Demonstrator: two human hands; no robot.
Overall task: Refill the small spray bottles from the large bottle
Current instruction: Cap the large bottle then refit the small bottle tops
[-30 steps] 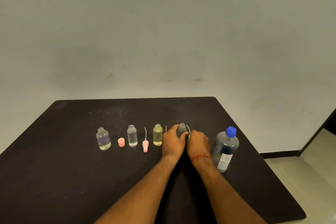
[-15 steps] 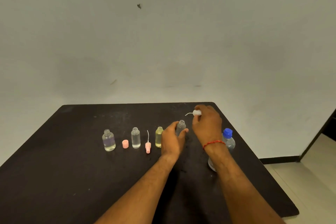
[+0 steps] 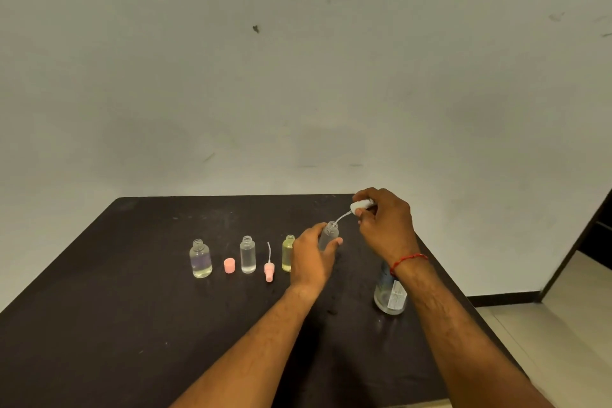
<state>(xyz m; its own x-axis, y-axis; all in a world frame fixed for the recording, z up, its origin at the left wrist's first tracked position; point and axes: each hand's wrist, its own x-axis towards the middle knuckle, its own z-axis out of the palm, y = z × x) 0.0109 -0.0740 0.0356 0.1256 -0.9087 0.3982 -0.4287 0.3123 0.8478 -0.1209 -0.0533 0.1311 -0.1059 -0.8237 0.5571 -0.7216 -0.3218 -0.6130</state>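
My left hand (image 3: 313, 257) grips a small clear spray bottle (image 3: 328, 235) standing on the black table (image 3: 99, 325). My right hand (image 3: 385, 225) pinches a white spray head (image 3: 361, 205); its thin tube dips into that bottle's open neck. To the left stand three open small bottles: a yellowish one (image 3: 288, 253), a clear one (image 3: 248, 254) and a wider one (image 3: 200, 258). A pink cap (image 3: 229, 265) and a pink spray head (image 3: 269, 267) lie between them. The large bottle (image 3: 390, 293) stands behind my right wrist, its top hidden.
The table's right edge (image 3: 463, 295) runs close to the large bottle, with light floor (image 3: 563, 325) beyond it. A pale wall (image 3: 298, 76) rises behind the table's far edge.
My right hand lifted the white spray head from the table up and right, then brought its tube tip to the neck of the bottle held by my left hand.
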